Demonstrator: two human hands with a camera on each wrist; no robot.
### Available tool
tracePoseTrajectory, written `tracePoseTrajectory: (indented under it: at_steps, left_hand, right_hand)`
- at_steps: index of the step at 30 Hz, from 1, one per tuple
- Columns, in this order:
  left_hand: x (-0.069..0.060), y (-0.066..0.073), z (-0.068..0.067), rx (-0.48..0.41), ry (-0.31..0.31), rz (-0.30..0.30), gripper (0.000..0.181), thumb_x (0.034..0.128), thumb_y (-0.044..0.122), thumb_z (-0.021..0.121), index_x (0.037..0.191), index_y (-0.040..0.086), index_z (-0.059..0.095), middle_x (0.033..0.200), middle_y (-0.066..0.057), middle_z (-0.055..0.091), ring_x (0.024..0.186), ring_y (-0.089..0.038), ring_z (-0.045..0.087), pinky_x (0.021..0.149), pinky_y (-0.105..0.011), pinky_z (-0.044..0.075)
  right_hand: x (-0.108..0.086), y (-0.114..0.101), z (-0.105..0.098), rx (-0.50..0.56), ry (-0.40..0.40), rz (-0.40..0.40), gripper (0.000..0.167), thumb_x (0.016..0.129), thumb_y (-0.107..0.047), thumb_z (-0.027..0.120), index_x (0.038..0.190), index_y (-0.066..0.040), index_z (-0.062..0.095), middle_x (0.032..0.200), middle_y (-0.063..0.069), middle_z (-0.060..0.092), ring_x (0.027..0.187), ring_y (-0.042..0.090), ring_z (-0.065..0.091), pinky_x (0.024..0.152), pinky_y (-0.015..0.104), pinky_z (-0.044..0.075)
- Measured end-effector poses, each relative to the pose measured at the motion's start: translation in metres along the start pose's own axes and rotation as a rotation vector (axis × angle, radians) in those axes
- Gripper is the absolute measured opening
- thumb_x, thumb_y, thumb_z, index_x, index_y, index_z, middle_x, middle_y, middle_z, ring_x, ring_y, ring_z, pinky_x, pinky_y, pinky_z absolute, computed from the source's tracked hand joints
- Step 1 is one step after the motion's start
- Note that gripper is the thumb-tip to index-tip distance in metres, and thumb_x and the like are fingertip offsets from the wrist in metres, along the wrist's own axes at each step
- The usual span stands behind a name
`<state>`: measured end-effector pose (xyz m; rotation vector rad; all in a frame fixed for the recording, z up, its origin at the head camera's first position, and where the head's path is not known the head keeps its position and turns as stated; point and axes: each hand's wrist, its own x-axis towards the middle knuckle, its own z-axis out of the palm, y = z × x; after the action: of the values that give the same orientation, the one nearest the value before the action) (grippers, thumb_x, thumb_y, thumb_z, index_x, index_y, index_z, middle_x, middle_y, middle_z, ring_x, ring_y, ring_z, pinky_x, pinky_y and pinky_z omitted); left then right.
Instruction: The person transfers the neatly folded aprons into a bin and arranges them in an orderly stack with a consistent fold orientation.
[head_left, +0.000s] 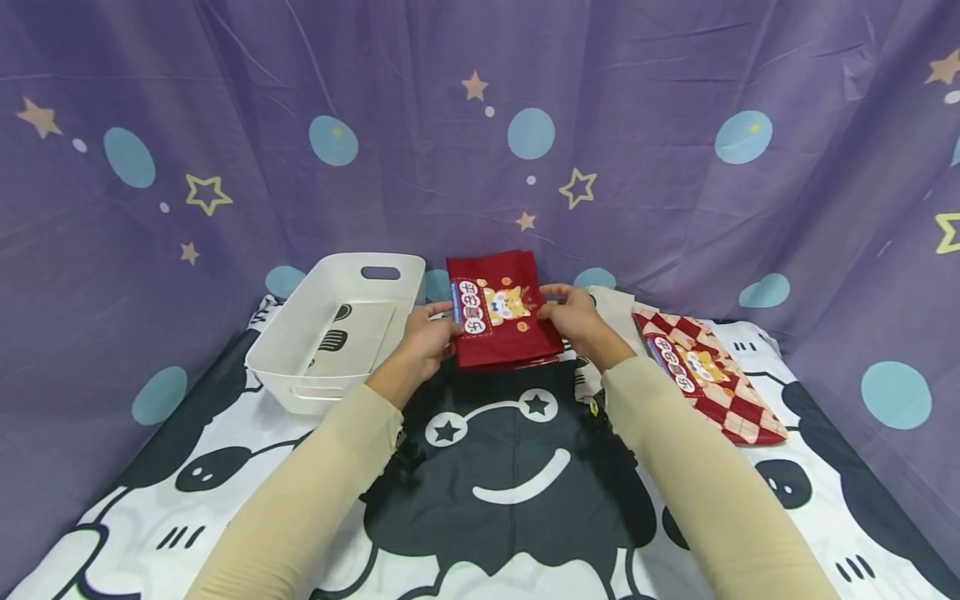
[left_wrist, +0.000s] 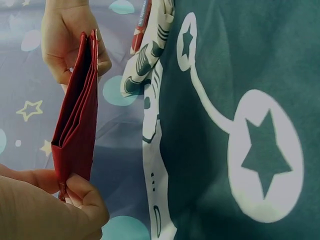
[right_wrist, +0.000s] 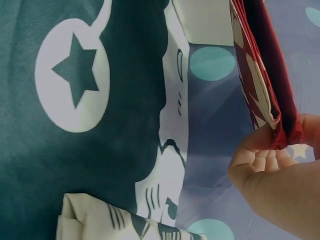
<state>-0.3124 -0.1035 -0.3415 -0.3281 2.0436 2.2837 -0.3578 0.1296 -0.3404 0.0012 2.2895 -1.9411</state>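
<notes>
- Near the back edge of the black-and-white cartoon-printed cloth (head_left: 517, 467), the folded dark red fabric piece with a cartoon-animal panel (head_left: 504, 333) is held up between both hands, its printed face toward the head camera.
- The left hand (head_left: 424, 340) pinches its left edge, fingers and thumb closed on the fabric.
- The right hand (head_left: 576, 323) pinches the opposite edge likewise; the right wrist view shows several layers there, one of them checkered.
- To the left stands a white plastic basket with rounded corners and handle slots (head_left: 294, 323); in it lies a flat cream cloth with dark print (head_left: 351, 333).
- To the right lies a folded red-and-cream checkered fabric piece (head_left: 726, 398), beside a cream folded cloth (head_left: 613, 307) partly hidden by the right hand.
- Behind hangs a purple curtain with stars and dots (head_left: 420, 67).
</notes>
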Motion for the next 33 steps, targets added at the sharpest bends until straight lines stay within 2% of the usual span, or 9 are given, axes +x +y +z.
tracePoseTrajectory:
  at_steps: [4, 12, 16, 21, 33]
  left_hand:
    - [-0.001, 0.006, -0.002, 0.010, 0.003, 0.010, 0.059, 0.0897, -0.011, 0.056, 0.146, 0.005, 0.049, 0.121, -0.015, 0.056, 0.077, -0.013, 0.057, 0.056, -0.021, 0.047]
    - [-0.004, 0.022, -0.005, 0.036, -0.013, 0.040, 0.060, 0.0916, -0.010, 0.055, 0.149, 0.005, 0.047, 0.135, -0.017, 0.058, 0.083, -0.013, 0.059, 0.059, -0.021, 0.049]
    - [-0.006, 0.030, -0.007, 0.045, -0.014, 0.044, 0.060, 0.0924, -0.010, 0.054, 0.151, 0.005, 0.046, 0.137, -0.017, 0.057, 0.089, -0.014, 0.058, 0.061, -0.021, 0.049]
    - [-0.009, 0.034, -0.010, 0.033, -0.007, 0.045, 0.062, 0.0919, -0.012, 0.053, 0.152, 0.004, 0.045, 0.139, -0.018, 0.056, 0.089, -0.015, 0.058, 0.061, -0.021, 0.049]
    - [-0.015, 0.048, -0.028, 0.072, -0.016, 0.076, 0.061, 0.0938, -0.010, 0.052, 0.152, 0.003, 0.043, 0.145, -0.018, 0.055, 0.101, -0.018, 0.059, 0.069, -0.022, 0.053]
  right_hand:
    - [-0.001, -0.007, 0.002, -0.013, 0.013, -0.013, 0.054, 0.093, 0.002, 0.061, 0.146, -0.005, 0.051, 0.129, 0.020, 0.056, 0.109, 0.030, 0.062, 0.092, 0.041, 0.058]
    - [-0.002, -0.020, 0.004, -0.006, 0.012, -0.056, 0.053, 0.093, 0.004, 0.060, 0.145, -0.003, 0.051, 0.126, 0.020, 0.057, 0.106, 0.028, 0.063, 0.089, 0.039, 0.059]
    - [-0.004, -0.026, 0.006, -0.003, 0.016, -0.060, 0.053, 0.094, 0.004, 0.060, 0.146, -0.004, 0.050, 0.127, 0.020, 0.057, 0.108, 0.029, 0.063, 0.092, 0.041, 0.058]
    - [-0.006, -0.031, 0.011, -0.007, 0.018, -0.069, 0.053, 0.095, 0.003, 0.061, 0.147, -0.004, 0.050, 0.127, 0.021, 0.058, 0.108, 0.029, 0.064, 0.091, 0.040, 0.058]
    - [-0.010, -0.042, 0.027, 0.020, 0.009, -0.131, 0.051, 0.094, 0.005, 0.061, 0.144, -0.001, 0.052, 0.120, 0.021, 0.062, 0.099, 0.026, 0.066, 0.087, 0.039, 0.060]
